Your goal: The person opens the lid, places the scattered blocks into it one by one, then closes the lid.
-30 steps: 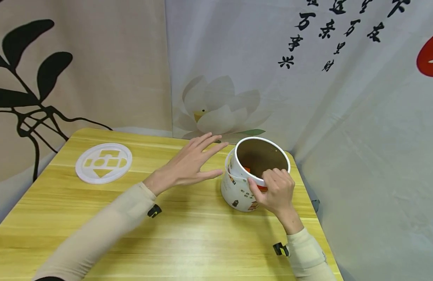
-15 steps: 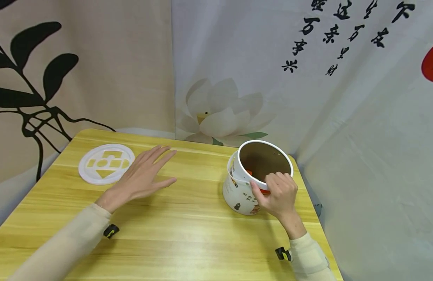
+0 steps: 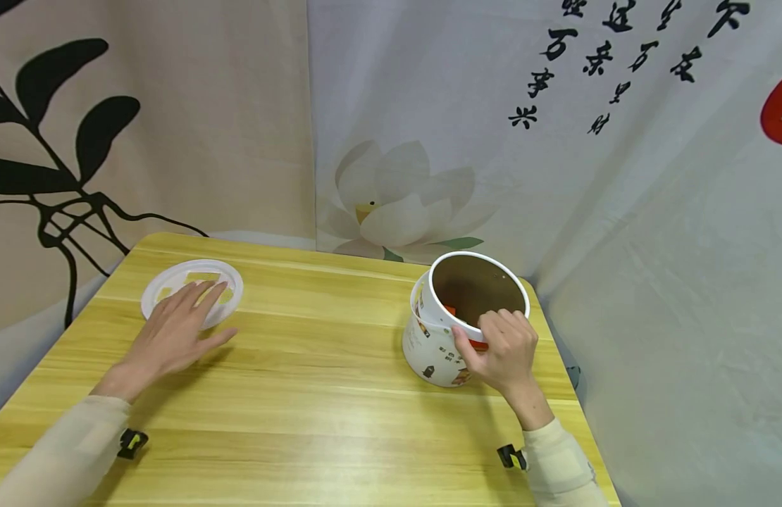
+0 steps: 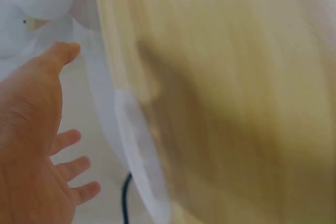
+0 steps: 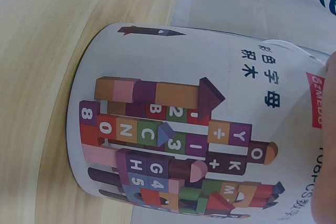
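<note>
My left hand (image 3: 169, 341) reaches over the white round lid (image 3: 234, 289) on the left of the table, fingers spread and loosely straight, overlapping it in the head view. Cut-out shapes pierce this lid. In the left wrist view the lid (image 4: 139, 156) shows edge-on beyond the hand (image 4: 34, 124). On the right, my right hand (image 3: 501, 348) grips the near rim of a white block bucket (image 3: 429, 352), thumb outside and fingers over the edge. Printed coloured letter blocks cover the bucket's wall (image 5: 231, 66) in the right wrist view. Something orange (image 3: 451, 310) shows inside the bucket.
The yellow wooden table (image 3: 315, 415) carries the lid and bucket. A thin white handle hangs round the bucket. Behind the table hangs a printed cloth (image 3: 429, 141) with a lotus and dark characters; another cloth (image 3: 670, 303) borders the right side.
My left hand has moved left, away from near the bucket, across the table to over the lid. The right hand has kept its grip on the bucket's rim.
</note>
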`<state>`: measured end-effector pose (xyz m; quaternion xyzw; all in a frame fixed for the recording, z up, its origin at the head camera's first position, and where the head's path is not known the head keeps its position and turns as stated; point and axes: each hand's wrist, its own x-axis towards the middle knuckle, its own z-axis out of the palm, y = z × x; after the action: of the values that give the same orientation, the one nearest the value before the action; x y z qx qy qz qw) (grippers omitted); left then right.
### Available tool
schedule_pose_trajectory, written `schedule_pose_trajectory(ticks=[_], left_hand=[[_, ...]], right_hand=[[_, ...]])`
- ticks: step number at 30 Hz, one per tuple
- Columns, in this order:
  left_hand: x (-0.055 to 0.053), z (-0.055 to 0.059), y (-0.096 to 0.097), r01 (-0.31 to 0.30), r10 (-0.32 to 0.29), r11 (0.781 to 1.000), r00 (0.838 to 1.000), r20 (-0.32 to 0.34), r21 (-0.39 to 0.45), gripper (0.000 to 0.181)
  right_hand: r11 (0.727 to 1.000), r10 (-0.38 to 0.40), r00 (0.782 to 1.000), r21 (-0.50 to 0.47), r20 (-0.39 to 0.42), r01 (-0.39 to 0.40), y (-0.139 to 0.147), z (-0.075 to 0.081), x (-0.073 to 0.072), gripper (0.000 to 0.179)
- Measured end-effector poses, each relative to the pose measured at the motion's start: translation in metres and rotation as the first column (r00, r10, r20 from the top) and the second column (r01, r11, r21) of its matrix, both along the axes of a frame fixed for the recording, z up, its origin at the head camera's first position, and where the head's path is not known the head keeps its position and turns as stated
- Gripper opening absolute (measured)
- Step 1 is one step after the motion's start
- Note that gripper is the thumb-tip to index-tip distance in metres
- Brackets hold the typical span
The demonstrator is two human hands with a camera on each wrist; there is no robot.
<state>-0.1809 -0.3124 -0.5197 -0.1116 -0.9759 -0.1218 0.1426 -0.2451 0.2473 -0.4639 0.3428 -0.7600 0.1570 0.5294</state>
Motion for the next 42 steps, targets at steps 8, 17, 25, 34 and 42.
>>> schedule_pose_trajectory(ticks=[8, 17, 25, 34, 42], left_hand=[[0.005, -0.018, -0.017, -0.031, 0.027, 0.999, 0.994, 0.104, 0.038, 0.084], [0.005, -0.026, -0.023, -0.035, 0.034, 0.999, 0.986, 0.161, 0.005, 0.063], [0.004, -0.028, -0.025, -0.010, 0.011, 1.000, 0.997, 0.081, -0.016, 0.040], [0.003, -0.031, -0.024, 0.041, -0.040, 0.999, 0.999, 0.022, -0.018, 0.024], [-0.001, -0.027, -0.015, 0.059, -0.059, 0.998, 0.993, -0.098, -0.002, 0.024]], right_hand=[[1.000, -0.004, 1.000, -0.001, 0.002, 0.004, 0.001, -0.002, 0.000, 0.061], [1.000, 0.001, 1.000, 0.004, 0.004, -0.001, 0.001, -0.001, 0.001, 0.060], [1.000, 0.004, 1.000, 0.001, -0.007, -0.004, 0.000, 0.001, 0.000, 0.061], [1.000, -0.003, 1.000, 0.004, 0.002, 0.003, 0.001, 0.000, -0.001, 0.061], [1.000, -0.004, 1.000, 0.008, 0.004, 0.004, 0.002, 0.000, -0.001, 0.061]])
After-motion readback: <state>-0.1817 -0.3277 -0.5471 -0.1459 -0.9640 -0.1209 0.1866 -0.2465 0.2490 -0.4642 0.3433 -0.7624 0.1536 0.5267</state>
